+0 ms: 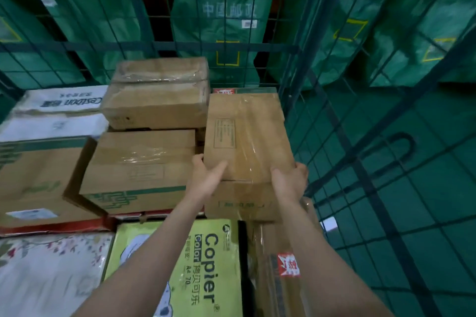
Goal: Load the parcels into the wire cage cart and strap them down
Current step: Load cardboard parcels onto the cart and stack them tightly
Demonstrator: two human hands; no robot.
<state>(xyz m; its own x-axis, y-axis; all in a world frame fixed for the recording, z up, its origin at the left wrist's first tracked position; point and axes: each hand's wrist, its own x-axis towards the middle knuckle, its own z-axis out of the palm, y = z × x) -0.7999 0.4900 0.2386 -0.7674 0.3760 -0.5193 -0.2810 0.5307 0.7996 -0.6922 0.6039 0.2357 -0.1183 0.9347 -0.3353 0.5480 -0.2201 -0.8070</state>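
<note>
A long taped brown cardboard box (247, 136) lies at the right side of the load inside the green wire cage cart (304, 59). My left hand (206, 177) grips its near left corner, thumb on top. Its near right corner is held by my right hand (289, 181), fingers curled round the edge. To the left, a taped brown box (157, 95) rests on a box with green print (139, 170). In front lies a yellow-green copier paper box (206, 265).
A white box (59, 110), a large brown box (36, 177) and a floral-patterned parcel (51, 273) fill the cart's left side. A taped box with a red sticker (283, 265) lies at the near right. Green mail sacks (221, 15) hang behind the cage. Green floor (412, 188) shows through the right mesh.
</note>
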